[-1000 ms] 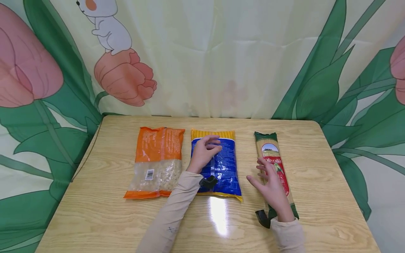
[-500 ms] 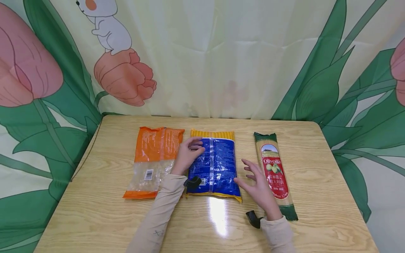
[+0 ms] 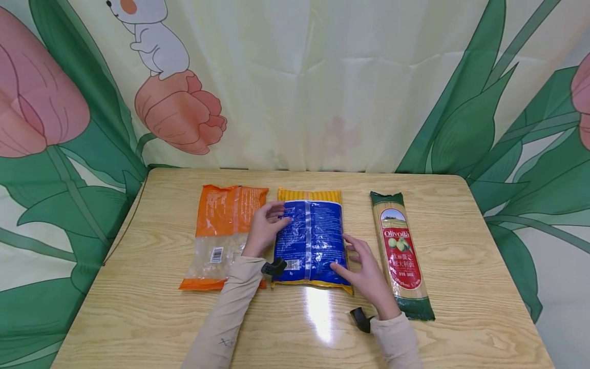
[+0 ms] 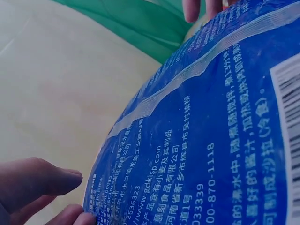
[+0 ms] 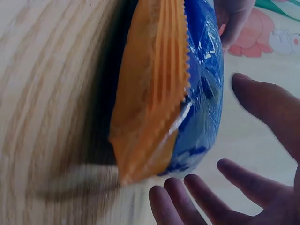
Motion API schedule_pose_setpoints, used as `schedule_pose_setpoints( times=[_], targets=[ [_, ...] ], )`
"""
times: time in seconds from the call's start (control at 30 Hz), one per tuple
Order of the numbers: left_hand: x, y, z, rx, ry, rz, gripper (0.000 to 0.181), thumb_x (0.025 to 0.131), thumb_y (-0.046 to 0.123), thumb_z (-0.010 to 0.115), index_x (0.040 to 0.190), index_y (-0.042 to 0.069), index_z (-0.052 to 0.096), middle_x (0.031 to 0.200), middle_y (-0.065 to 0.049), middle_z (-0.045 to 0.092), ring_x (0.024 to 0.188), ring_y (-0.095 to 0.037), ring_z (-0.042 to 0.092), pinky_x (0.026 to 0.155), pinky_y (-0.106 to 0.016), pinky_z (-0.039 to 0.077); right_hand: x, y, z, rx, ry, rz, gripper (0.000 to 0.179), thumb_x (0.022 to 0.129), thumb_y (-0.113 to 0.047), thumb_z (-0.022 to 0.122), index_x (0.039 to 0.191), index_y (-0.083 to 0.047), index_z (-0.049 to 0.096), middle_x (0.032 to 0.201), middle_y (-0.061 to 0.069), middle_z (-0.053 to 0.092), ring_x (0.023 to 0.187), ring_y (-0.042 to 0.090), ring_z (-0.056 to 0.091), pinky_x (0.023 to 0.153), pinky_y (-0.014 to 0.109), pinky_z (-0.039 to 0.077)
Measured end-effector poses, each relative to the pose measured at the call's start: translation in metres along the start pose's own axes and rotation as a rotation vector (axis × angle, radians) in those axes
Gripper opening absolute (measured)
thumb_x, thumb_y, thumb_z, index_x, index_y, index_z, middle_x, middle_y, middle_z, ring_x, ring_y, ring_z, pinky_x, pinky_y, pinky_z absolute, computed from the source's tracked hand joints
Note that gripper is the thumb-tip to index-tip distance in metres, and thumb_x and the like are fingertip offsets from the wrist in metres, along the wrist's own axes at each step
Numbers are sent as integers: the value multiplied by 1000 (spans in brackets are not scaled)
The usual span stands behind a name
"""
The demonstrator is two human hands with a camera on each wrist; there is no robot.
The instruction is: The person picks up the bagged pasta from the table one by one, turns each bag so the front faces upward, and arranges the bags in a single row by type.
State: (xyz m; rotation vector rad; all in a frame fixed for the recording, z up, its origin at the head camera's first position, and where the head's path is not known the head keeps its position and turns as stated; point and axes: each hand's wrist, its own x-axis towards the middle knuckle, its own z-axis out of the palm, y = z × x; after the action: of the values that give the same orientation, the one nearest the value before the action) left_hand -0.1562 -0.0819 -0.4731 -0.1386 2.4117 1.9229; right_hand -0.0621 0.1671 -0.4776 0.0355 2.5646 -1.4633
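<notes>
a blue-and-yellow food bag [image 3: 309, 241] lies in the middle of the wooden tabletop [image 3: 470, 266], printed side up, a pale seam running down it and a barcode [image 3: 292, 265] near its lower left corner. the person's left hand [image 3: 265, 228] is at its left edge, thumb and fingers apart and lightly bent; in the left wrist view the fingertips sit right by the bag's edge, and whether they touch it cannot be told. the right hand [image 3: 366, 271] is spread at the right edge, thumb over the lower right part and fingers along the side; the right wrist view shows the thumb clear of the bag and the fingers just beside its corner, nothing clamped between them.

to the left lies an orange bag [image 3: 230, 212] with a clear lower part and pale contents, partly hidden by the left hand and sleeve [image 3: 230, 312]. to the right, slightly slanted, is a long olivoilà spaghetti packet [image 3: 400, 246] with green ends. a black device [image 3: 274, 267] sits at the left wrist. behind hangs a tulip-print curtain [image 3: 295, 102].
</notes>
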Motion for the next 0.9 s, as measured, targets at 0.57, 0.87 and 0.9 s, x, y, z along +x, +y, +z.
schedule_pose_setpoints(
  times=[0.57, 0.87, 0.9],
  targets=[
    [14, 5, -2, 75, -83, -152, 61, 92, 5, 68, 147, 0, 41, 141, -25, 52, 127, -38, 55, 104, -51, 48, 2, 0, 6, -14, 16, 38, 74, 85, -12, 79, 148, -13, 42, 142, 17, 43, 122, 37, 54, 90, 47, 57],
    [17, 7, -6, 15, -92, -278, 59, 90, 7, 72, 142, 1, 45, 132, -25, 60, 102, -37, 69, 75, -39, 61, 2, 2, 4, 24, 35, 59, 66, 85, -5, 78, 144, -12, 49, 135, 19, 48, 115, 37, 59, 86, 45, 59],
    [17, 7, -6, -4, -88, -281, 59, 89, 6, 73, 141, 1, 45, 130, -26, 61, 98, -36, 70, 71, -37, 62, 2, 2, 5, 37, 32, 53, 66, 85, -4, 77, 144, -11, 49, 134, 19, 48, 115, 37, 58, 85, 44, 59]
  ],
)
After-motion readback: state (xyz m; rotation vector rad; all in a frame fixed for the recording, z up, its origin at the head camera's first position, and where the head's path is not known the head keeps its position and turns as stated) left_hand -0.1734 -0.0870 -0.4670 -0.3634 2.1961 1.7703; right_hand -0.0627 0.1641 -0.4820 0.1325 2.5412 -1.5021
